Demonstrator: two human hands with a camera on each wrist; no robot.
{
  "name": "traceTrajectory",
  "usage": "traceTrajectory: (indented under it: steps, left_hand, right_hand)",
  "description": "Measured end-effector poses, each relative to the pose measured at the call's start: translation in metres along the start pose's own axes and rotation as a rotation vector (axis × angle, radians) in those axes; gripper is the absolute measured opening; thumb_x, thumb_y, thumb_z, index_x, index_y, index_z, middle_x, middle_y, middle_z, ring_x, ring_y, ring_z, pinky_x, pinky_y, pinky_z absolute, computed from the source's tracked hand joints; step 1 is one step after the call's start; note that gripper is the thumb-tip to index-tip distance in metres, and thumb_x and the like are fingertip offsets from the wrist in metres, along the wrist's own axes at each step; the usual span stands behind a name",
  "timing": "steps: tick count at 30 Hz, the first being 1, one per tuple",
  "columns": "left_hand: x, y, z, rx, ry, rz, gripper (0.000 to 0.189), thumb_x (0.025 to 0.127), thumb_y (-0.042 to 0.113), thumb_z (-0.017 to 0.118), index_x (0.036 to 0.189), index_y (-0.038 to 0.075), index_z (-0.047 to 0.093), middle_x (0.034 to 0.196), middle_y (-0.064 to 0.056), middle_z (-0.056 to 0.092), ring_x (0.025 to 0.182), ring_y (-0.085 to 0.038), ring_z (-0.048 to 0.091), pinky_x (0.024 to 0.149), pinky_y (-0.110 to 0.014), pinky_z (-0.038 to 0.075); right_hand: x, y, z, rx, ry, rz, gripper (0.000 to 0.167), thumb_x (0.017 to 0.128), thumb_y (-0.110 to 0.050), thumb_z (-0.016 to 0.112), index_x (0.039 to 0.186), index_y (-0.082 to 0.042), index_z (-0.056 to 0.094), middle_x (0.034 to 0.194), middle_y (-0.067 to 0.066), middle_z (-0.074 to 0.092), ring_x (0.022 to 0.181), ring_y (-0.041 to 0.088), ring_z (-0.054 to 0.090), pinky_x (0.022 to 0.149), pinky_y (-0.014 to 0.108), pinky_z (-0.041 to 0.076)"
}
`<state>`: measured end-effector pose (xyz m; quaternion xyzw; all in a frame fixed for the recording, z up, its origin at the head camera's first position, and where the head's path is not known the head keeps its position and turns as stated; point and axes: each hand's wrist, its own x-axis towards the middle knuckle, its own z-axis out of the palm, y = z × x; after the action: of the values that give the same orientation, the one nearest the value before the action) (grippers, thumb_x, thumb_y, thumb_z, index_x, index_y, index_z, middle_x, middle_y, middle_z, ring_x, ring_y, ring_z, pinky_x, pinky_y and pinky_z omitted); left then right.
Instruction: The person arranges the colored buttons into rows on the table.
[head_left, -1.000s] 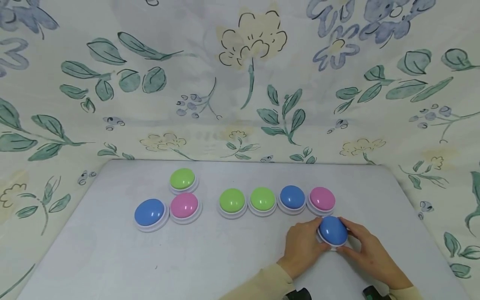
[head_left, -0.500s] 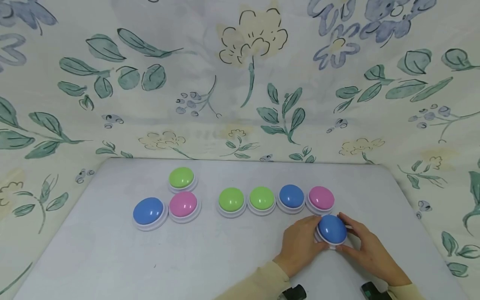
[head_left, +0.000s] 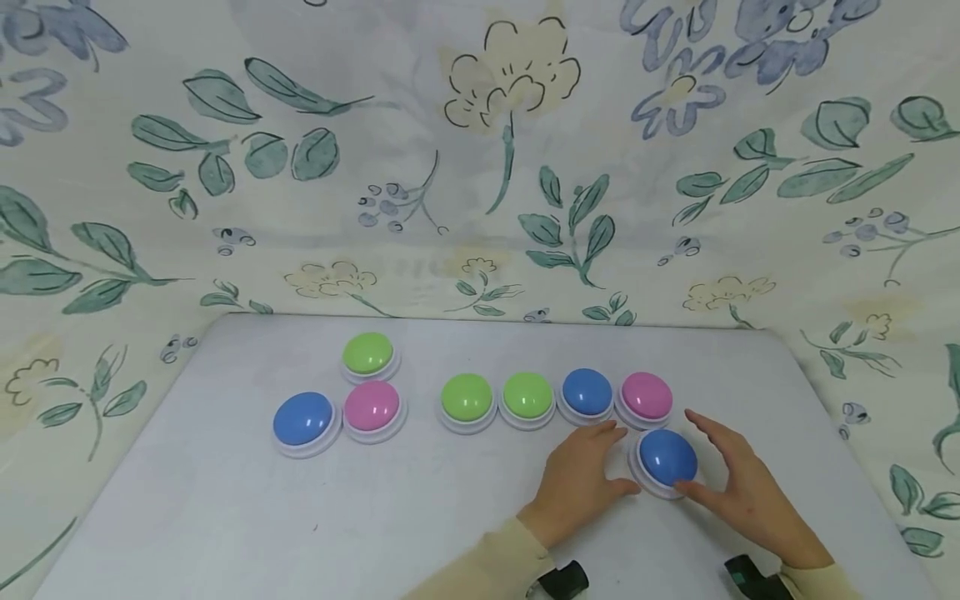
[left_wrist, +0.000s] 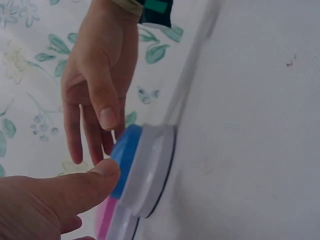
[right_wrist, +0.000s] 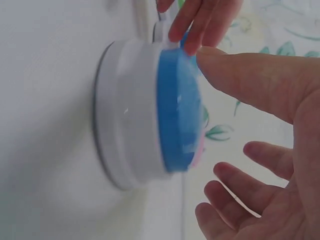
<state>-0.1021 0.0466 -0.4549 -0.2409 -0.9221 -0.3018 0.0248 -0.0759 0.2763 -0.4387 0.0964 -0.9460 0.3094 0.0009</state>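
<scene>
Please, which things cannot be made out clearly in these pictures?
Head view: tiny dark mark on the smooth white tabletop, too small to identify; left cream fabric sleeve, cut off by the bottom edge.
Left wrist view: round pink-domed white button, cut off by the bottom edge.
Right wrist view: round blue-domed white button, blurred, hiding most of a pink dome; left hand, cut off by the top edge.

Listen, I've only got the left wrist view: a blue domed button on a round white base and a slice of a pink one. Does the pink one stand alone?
Observer: No, the head view shows the pink domed button ending a row of four, behind the blue domed button.
Operator: And left of that row?
Observer: A separate group of three: a second blue button, a second pink button and a green domed button.
</scene>
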Motion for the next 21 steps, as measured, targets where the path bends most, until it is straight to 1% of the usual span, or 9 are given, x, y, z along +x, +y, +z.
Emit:
traceTrajectory:
  steps: [3,10,16,21]
  left_hand:
    - [-0.002,-0.004,-0.009,-0.027,0.012,-0.006,0.064,0.079,0.037,0.086,0.134,0.011,0.065,0.138,-0.002,0.062,0.129,-0.017,0.056,0.106,-0.031,0.048]
    - [-0.008,-0.012,-0.029,-0.074,0.058,-0.016,0.064,0.079,0.036,0.086,0.135,0.01,0.065,0.138,-0.003,0.062,0.13,-0.02,0.056,0.108,-0.035,0.047]
    - [-0.011,-0.023,-0.045,-0.102,0.116,-0.004,0.064,0.079,0.035,0.086,0.132,0.008,0.066,0.135,-0.006,0.065,0.129,-0.022,0.057,0.108,-0.036,0.047]
    - [-0.016,-0.034,-0.055,-0.151,0.132,-0.039,0.062,0.079,0.031,0.087,0.132,0.007,0.066,0.136,-0.007,0.063,0.129,-0.023,0.056,0.108,-0.038,0.048]
  right_hand:
    - [0.002,-0.007,0.002,0.007,-0.011,0.003,0.091,0.079,-0.026,0.087,0.152,-0.005,0.035,0.148,0.028,0.04,0.13,0.051,0.041,0.096,0.075,0.04]
    - [0.009,-0.023,0.009,0.038,0.005,-0.082,0.087,0.082,-0.025,0.085,0.151,-0.004,0.037,0.145,0.027,0.043,0.129,0.049,0.044,0.096,0.074,0.041]
    - [0.018,-0.039,0.02,0.066,0.032,-0.118,0.082,0.083,-0.02,0.084,0.149,-0.002,0.039,0.145,0.027,0.044,0.131,0.047,0.043,0.101,0.073,0.039]
    - [0.027,-0.052,0.035,0.102,0.037,-0.165,0.079,0.082,-0.017,0.084,0.148,-0.002,0.041,0.148,0.023,0.044,0.136,0.044,0.04,0.107,0.07,0.036]
